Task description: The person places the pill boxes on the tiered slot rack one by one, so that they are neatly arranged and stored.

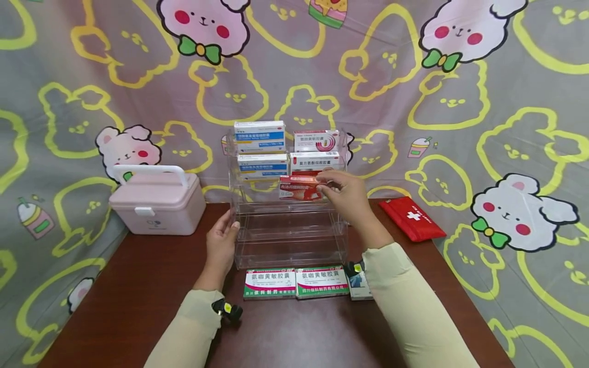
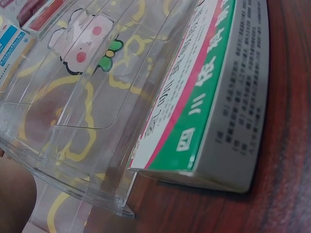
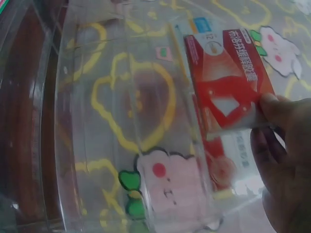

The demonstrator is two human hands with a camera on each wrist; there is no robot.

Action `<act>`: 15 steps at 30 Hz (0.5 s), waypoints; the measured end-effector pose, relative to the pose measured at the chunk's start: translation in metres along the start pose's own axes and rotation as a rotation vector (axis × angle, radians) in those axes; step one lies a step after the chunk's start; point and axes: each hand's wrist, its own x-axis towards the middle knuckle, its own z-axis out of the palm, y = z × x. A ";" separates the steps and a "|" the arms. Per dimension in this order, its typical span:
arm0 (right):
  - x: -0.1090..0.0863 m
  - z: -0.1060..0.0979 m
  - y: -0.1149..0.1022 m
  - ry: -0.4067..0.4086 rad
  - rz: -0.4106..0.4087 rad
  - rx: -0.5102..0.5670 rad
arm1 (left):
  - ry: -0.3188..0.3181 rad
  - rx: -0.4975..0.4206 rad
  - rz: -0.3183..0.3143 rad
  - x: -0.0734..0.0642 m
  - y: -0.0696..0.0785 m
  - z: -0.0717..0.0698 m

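Observation:
My right hand pinches a red medicine box by its right end, between thumb and fingers. That box is held in front of the third tier of a clear plastic display rack. In the right wrist view another red box shows behind the held box. My left hand holds the rack's left side, thumb at the front edge; its other fingers are partly hidden. Blue-and-white boxes fill the upper left tiers, white-and-red boxes the upper right ones.
Two green-and-white medicine boxes lie in front of the rack, with a blue-and-white box partly behind the right sleeve. A pink case with a white handle stands left; a red first aid pouch lies right. Patterned cloth hangs behind.

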 end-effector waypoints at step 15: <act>0.019 0.052 -0.002 -0.147 -0.143 -0.176 | 0.010 0.011 -0.003 -0.001 0.002 0.001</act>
